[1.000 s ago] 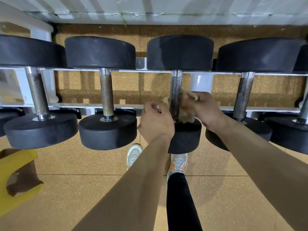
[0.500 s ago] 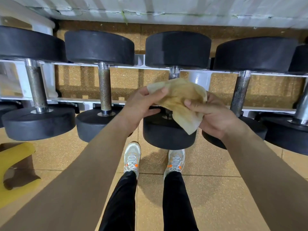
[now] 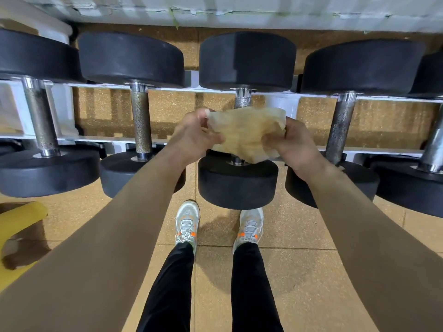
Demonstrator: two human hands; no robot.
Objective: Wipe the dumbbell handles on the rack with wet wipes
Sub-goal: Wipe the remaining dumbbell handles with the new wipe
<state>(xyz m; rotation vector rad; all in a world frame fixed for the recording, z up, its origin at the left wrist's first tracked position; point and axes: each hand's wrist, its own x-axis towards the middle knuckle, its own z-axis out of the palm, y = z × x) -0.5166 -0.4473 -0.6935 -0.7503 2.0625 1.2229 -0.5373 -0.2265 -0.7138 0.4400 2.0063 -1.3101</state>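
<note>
Yellowed wipe (image 3: 247, 136): we pinch edges, left hand (image 3: 194, 138), right hand (image 3: 295, 146), spread over middle dumbbell handle (image 3: 242, 100).

We made out only the top stub of the middle dumbbell's handle (image 3: 242, 101); the rest lay behind the wipe (image 3: 247, 133), whose two ends disappeared inside our left hand (image 3: 194, 137) and our right hand (image 3: 294, 142). The near head of the second dumbbell (image 3: 141, 123) was partly hidden by our left forearm, and that of the fourth dumbbell (image 3: 340, 130) by our right forearm. The leftmost dumbbell (image 3: 39, 121) was cut by the left edge and the far-right dumbbell (image 3: 435, 144) by the right edge. A yellow object (image 3: 21, 216) at lower left ran out of view, and we could not tell what it was
</note>
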